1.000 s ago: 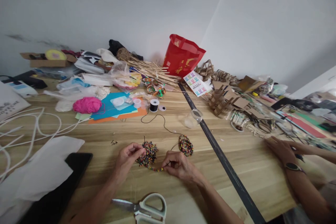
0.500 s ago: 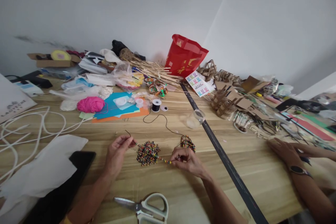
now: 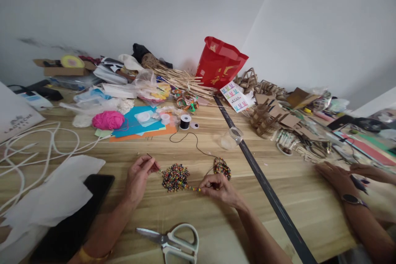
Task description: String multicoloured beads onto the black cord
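The left hand pinches the free end of a thin black cord between thumb and fingertips, while the right hand is closed on a short strung run of beads, and between the two a cluster of coloured beads lies on the wooden table, near a second beaded coil. Bare wood stretches toward the near edge, broken only by the scissors. A dark seam strip bounds the right, with another person's hands beyond it.
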A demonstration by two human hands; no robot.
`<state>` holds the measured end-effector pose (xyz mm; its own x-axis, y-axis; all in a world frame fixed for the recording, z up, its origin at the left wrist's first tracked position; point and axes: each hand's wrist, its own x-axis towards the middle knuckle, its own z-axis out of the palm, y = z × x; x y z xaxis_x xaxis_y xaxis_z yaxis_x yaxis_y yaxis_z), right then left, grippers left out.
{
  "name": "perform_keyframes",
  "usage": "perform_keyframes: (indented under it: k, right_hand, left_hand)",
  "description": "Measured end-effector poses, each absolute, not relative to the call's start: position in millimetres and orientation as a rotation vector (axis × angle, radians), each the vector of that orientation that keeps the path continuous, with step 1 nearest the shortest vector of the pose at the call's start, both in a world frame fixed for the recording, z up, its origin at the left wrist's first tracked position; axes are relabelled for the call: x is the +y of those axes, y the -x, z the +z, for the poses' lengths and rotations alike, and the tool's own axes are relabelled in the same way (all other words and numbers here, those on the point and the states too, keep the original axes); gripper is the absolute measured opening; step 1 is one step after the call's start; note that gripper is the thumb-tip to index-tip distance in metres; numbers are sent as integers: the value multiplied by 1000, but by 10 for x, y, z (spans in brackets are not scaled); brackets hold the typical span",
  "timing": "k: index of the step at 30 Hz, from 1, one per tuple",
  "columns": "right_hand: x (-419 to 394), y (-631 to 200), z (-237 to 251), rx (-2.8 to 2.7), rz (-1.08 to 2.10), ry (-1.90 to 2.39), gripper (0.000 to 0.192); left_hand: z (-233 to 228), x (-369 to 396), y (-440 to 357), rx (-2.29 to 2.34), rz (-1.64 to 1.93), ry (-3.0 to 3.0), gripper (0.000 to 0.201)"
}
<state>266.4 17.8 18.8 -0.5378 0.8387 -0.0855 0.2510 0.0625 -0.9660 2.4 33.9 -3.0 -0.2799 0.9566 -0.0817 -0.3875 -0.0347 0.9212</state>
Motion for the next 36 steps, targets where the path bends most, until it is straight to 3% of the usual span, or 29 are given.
perform_keyframes:
  k: [8,18,26,36]
  right_hand:
    - [110,-2625,199,-1948,1463,1118,25]
    - [22,-2491,178,-2182,1192,1049,20]
    - [20,-2453,156,-2273,985,1007,19]
    - [78,-2518,205,-2150,992,1234,16]
  left_hand:
    - [-22,275,-87,1066,1281,-1052,21]
    - [17,-39,-560,886,817,-1203,20]
    - [-20,-70,-614,972,820,-1252,13]
    - [-137,-23,-568,997,793,-1161,19]
